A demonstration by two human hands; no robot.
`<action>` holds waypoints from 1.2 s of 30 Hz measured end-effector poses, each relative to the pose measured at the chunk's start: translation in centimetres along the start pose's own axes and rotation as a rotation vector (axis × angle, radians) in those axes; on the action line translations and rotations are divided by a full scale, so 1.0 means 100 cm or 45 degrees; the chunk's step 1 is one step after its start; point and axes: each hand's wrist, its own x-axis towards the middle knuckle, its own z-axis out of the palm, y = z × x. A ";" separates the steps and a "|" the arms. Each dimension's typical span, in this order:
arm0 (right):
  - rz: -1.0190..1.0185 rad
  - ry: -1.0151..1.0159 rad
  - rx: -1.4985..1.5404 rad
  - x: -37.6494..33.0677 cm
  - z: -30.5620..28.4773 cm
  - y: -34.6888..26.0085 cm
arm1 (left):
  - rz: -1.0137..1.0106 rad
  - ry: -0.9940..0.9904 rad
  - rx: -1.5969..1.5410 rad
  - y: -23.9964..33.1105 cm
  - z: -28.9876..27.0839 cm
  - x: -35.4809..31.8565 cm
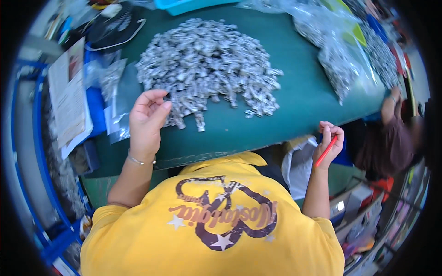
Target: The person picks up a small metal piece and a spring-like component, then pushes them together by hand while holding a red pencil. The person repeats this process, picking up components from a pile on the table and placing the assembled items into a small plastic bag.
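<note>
A broad heap of small silvery metal pieces [207,64] is spread over the green table in front of me. At the heap's near left edge is my left hand [146,119], its fingers curled and the thumb close to the index finger. Whatever may be between those fingertips is too small to make out. A few loose pieces lie just right of that hand. Off the table's near edge, at the right, my right hand [328,146] is closed around a slim red pen-like tool [326,151]. The tool slants down across the palm, its upper part hidden by the fingers.
Clear plastic bags of metal pieces [338,69] lie at the right of the green table [294,110]. A turquoise tray [193,4] stands at the far edge. Papers [71,103] and flat plastic bags [120,110] are on the left. Another person's arm [389,108] reaches in at the right.
</note>
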 end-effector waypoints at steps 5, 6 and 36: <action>-0.219 -0.874 0.156 0.007 0.117 -0.044 | 0.321 0.236 1.004 -0.006 -0.031 -0.010; -0.239 -1.009 0.202 0.005 0.138 -0.048 | 0.349 0.223 1.168 -0.001 -0.029 -0.013; -0.305 -1.314 0.175 0.002 0.223 -0.050 | 0.554 -0.103 0.645 -0.044 0.001 -0.032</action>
